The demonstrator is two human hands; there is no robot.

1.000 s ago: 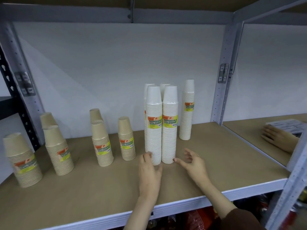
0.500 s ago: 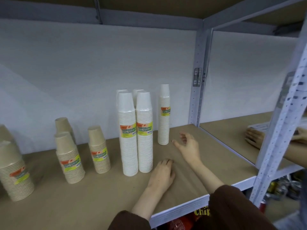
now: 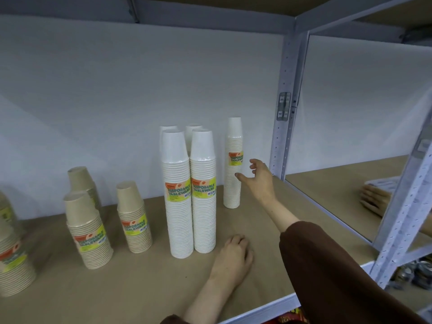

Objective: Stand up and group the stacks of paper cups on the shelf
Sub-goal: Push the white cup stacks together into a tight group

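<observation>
— Hovering by the lone white stack, the right hand is spread wide with nothing in it. The thumb tip is at the stack's edge. Touching or just apart, can't tell.
— Other hand?
— The left hand rests on the shelf board, fingers loosely curled, holding nothing. It's just right of the front white pair.
— How many whites in that group?
— Four, upright and packed tight. The back two show only their tops. The lone stack is upright too, further back and right, near the grey post.
— Browns?
— Three short brown stacks, upright, left of the whites. One is partly hidden behind another. The edge stacks at far left are cut off and blurred, count unclear.
— Next bay?
— Another person's hand, partly behind the front post, on something pale I can't make out.
</observation>
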